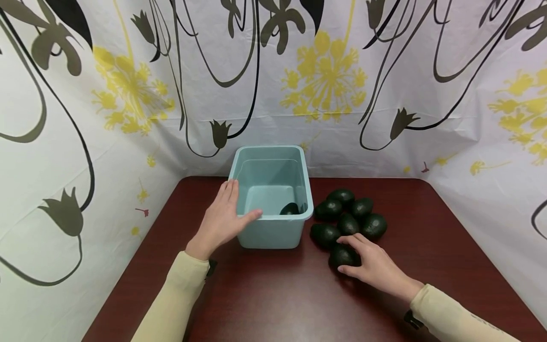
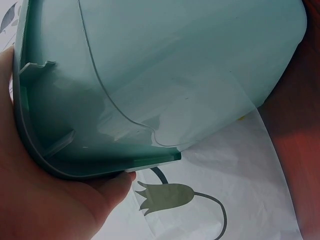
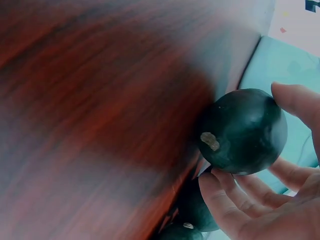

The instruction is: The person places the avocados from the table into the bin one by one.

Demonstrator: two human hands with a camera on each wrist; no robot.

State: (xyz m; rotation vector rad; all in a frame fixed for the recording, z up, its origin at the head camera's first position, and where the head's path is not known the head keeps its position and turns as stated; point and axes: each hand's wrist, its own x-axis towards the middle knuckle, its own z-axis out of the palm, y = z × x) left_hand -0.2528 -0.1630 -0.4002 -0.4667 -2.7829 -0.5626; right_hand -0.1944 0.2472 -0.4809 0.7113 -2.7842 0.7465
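A light blue-green plastic bin (image 1: 273,232) stands on the table, with one dark green avocado (image 1: 290,209) partly visible inside behind its front wall. My left hand (image 1: 222,213) rests on the bin's front left corner, fingers fairly straight along the rim. Up close, the left wrist view shows that hand (image 2: 60,205) against the outside of the rim. To the right of the bin, my right hand (image 1: 373,263) curls its thumb and fingers round an avocado (image 1: 342,256) at the front of a cluster. The right wrist view has this avocado (image 3: 245,132) between thumb and fingertips.
Several more avocados (image 1: 348,223) lie bunched just right of the bin. Beneath everything is a dark reddish-brown table (image 1: 273,294). A white curtain (image 1: 265,104) with flower prints hangs behind the table and along its sides.
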